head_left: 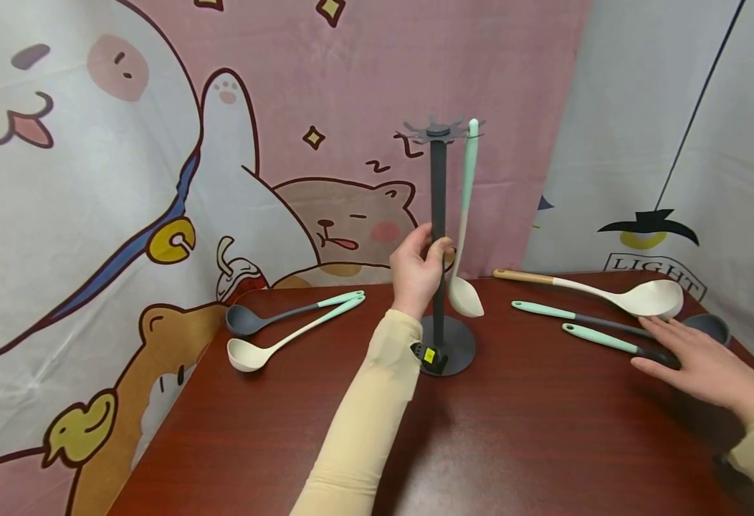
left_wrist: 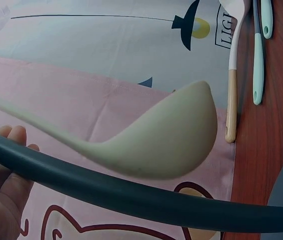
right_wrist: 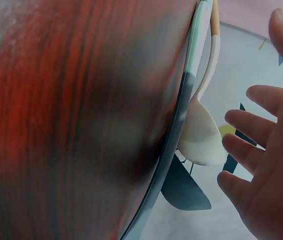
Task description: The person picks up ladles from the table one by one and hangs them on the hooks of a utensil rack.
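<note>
**Left hand (head_left: 414, 276) grips the stand (head_left: 438, 179), right hand (head_left: 699, 365) spread!**

Head view: the left hand has the dark pole midway, and there's a white ladle (head_left: 466, 297) hanging from the top by its mint handle! On the table (head_left: 512, 437), a grey ladle (head_left: 244, 321) and a second white ladle (head_left: 248, 356) lie to the left. The right hand, fingers straight and apart, is over two mint-handled utensils (head_left: 599, 337); touching? Can't tell.

Left wrist view: fingers curl behind the pole, the hanging bowl just beside it.

Right wrist view: fingers fanned out near the wooden-handled spoon (right_wrist: 201, 132)!
</note>
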A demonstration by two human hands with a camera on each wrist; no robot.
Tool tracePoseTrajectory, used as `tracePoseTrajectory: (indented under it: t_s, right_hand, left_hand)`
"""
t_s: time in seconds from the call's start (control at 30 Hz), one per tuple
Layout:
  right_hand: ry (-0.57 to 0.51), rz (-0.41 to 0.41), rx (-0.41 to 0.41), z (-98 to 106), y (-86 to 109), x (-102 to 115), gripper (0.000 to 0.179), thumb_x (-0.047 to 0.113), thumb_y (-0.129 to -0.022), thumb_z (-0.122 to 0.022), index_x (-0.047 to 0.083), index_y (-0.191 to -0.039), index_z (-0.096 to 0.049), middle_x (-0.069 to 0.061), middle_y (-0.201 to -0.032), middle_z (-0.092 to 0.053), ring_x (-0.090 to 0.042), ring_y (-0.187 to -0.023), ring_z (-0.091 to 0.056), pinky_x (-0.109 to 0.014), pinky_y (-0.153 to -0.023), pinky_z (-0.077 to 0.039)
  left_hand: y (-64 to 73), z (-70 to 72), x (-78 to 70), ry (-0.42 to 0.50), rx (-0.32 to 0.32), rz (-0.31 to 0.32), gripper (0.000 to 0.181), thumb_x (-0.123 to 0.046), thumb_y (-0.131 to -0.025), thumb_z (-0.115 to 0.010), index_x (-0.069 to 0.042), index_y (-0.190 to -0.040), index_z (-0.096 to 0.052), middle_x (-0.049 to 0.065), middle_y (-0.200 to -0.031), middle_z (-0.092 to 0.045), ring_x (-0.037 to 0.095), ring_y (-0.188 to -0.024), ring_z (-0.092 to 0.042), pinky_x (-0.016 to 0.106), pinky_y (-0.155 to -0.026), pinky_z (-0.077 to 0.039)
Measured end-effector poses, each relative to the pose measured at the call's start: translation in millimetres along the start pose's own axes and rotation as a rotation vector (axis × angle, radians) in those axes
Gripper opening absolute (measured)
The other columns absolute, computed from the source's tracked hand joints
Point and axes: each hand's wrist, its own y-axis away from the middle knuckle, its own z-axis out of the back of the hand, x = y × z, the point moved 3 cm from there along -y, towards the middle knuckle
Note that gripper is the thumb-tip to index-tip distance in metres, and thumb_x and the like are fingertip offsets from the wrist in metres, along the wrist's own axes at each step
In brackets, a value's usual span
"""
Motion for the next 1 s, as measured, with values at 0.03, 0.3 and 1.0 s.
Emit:
tracePoseTrajectory:
  t_s: [0.03,0.3,1.0]
  right_hand:
    - [0.001,0.002,0.002,1.0,-0.6,-0.1,0.093,0.052,-0.09,-0.067,-0.013,-0.146,-0.03,-0.045,-0.138,-0.034,-0.061,-0.124,-0.032,-0.074,-0.094,-0.029]
    - [0.028,0.017,0.016,3.7,-5.2,-2.6,0.09,0.05,-0.087,-0.072,-0.021,-0.134,-0.042,-0.046,-0.124,-0.048,-0.057,-0.109,-0.05,-0.067,-0.087,-0.042]
    - [0.03,-0.039,0.058,-7.8,-10.3,-22.4,0.053,0.029,-0.078,-0.081,-0.012,-0.106,-0.064,-0.037,-0.103,-0.061,-0.054,-0.098,-0.056,-0.066,-0.082,-0.044]
  left_hand:
    - [0.0,0.1,-0.1,0.0,0.002,0.004,0.011,-0.009,-0.094,-0.069,-0.007,-0.105,-0.07,0.008,-0.084,-0.073,0.009,-0.073,-0.069,0.026,-0.065,-0.052]
    - [0.0,0.6,0.2,-0.017,0.009,0.012,0.012,-0.013,-0.095,-0.069,-0.007,-0.105,-0.069,0.013,-0.085,-0.073,0.008,-0.074,-0.069,0.027,-0.062,-0.048]
    - [0.5,-0.6,0.7,0.013,0.002,0.005,0.011,-0.01,-0.094,-0.069,-0.006,-0.104,-0.07,0.009,-0.084,-0.073,0.009,-0.073,-0.07,0.026,-0.065,-0.053]
